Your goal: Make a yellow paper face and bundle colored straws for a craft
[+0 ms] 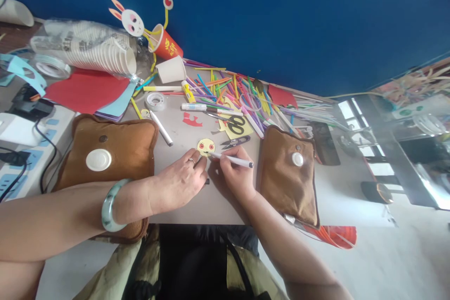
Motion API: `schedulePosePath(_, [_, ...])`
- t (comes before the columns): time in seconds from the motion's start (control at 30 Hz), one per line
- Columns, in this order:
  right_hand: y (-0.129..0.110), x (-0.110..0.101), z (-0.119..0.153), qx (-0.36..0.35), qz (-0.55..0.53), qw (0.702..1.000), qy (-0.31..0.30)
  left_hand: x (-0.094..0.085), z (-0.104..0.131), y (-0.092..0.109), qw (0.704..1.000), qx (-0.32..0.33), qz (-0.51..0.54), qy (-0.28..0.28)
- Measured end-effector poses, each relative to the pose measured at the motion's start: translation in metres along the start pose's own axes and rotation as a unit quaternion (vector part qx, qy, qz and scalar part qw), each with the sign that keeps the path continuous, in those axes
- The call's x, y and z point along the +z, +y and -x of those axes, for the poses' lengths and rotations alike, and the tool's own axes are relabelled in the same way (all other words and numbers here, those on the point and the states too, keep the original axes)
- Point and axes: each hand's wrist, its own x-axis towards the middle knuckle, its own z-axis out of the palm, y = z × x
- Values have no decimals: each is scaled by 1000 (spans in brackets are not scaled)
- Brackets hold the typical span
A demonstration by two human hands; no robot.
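Left hand (176, 183): fingers bent, tips at lower edge of yellow paper face (206, 146), any grip underneath cannot be told | right hand (239, 179): fingers closed round white marker (238, 161), tip at the face's mouth | face flat on surface (197, 211), between two brown cushions (286, 178), just beside snips (236, 142).

A matt paper face (206, 146) and smooth plastic pen (239, 161) sit amid a velvety-looking cloth cushion (124, 159) at nine o'clock, a creased cloth pouch (288, 185) at four and glossy plastic wrap (82, 43) at ten.
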Motion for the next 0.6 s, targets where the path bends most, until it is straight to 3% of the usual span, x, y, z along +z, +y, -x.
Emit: schedulePosePath(0.6, [1, 1, 0, 3, -4, 1000, -3, 0, 0, 0, 1000, -1, 2, 9])
